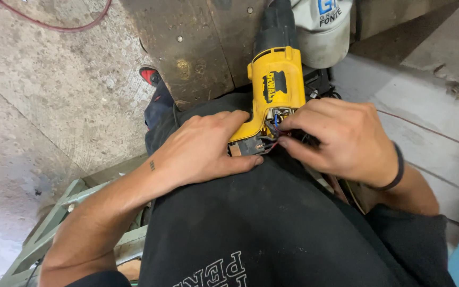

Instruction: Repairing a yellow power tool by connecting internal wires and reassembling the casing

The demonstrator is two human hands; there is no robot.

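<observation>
Clearly yellow-and-black drill (274, 87), handle wires (273, 130) exposed.

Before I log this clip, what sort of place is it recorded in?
Probably a workshop or repair spot with a rough concrete floor. The left hand steadies a yellow power drill with its casing open, while the right hand works at its exposed wires. A worn wooden board stands just ahead.

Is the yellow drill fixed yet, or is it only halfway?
Looks partway. Done: the yellow drill is already opened at the handle, with red and blue wires showing. In hand: the left hand steadies it on the lap while the right hand pinches the wires. Left: the handle is not yet closed up.
</observation>
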